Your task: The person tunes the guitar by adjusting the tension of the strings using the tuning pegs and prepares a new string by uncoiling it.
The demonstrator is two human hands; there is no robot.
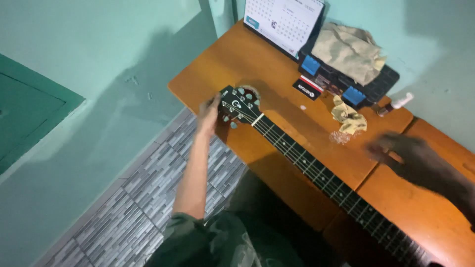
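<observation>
1. A guitar neck (307, 163) is lying diagonally across the wooden table (232, 59), its headstock (239, 105) pointing toward the table's far-left edge.
2. The left hand (209, 114) is touching the headstock's left side, over the table edge.
3. The right hand (413, 157) is hovering above the table, right of the neck.
4. A crumpled wrapper (349, 118) is lying between the neck and a black tray (381, 84) behind it.
5. A crumpled paper (349, 52) is sitting on the tray.
6. A desk calendar (284, 22) is standing left of the tray, against the wall.
7. A small bottle (396, 104) is lying right of the tray.
8. A small card (308, 90) is lying in front of the tray.
</observation>
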